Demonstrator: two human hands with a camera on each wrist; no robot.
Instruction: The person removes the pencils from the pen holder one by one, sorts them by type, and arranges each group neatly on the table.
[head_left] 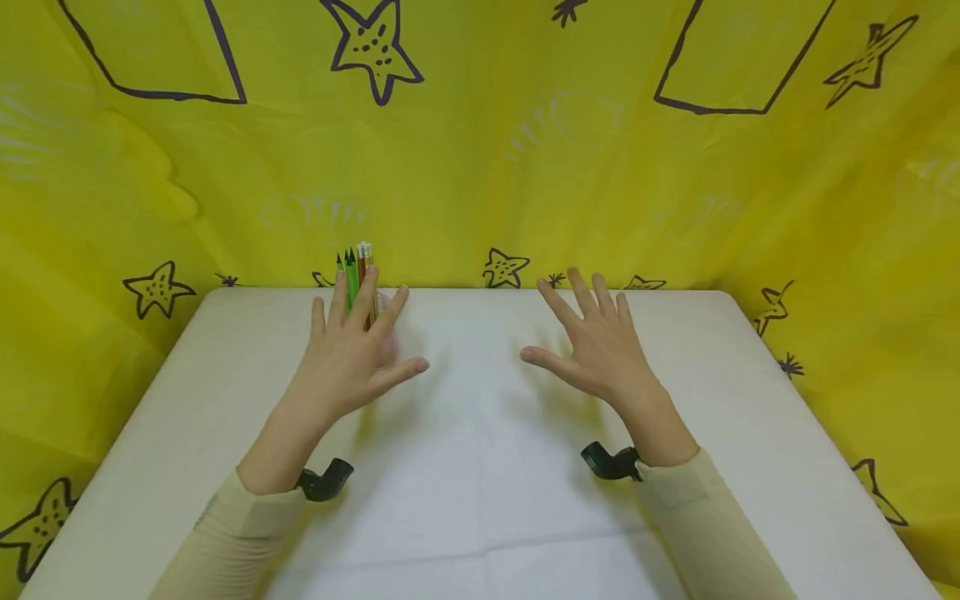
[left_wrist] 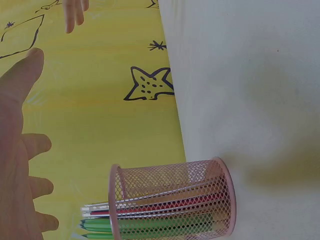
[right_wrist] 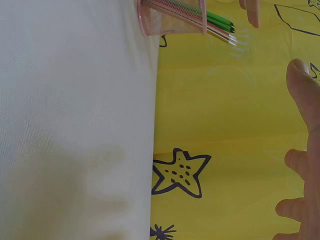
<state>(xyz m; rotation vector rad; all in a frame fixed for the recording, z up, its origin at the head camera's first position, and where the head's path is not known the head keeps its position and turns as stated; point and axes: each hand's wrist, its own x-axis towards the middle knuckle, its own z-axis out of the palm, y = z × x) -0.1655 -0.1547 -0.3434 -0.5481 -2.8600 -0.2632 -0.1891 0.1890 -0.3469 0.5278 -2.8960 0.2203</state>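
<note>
Above table (head_left: 480, 500), fingers (head_left: 592, 300) spread (holding nothing)

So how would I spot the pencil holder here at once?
Look to the far edge of the white table, by the yellow backdrop. Behind the left hand stands a pink mesh cup, the only container, holding green, red and wood-coloured pencils.

A mesh pencil holder (left_wrist: 170, 202) is set at the far left of the bench (head_left: 480, 500), with pencils (head_left: 356, 271) standing in it. The left hand (head_left: 352, 354) is held just before it; the right hand (head_left: 596, 346) is held well apart, to the right.
</note>
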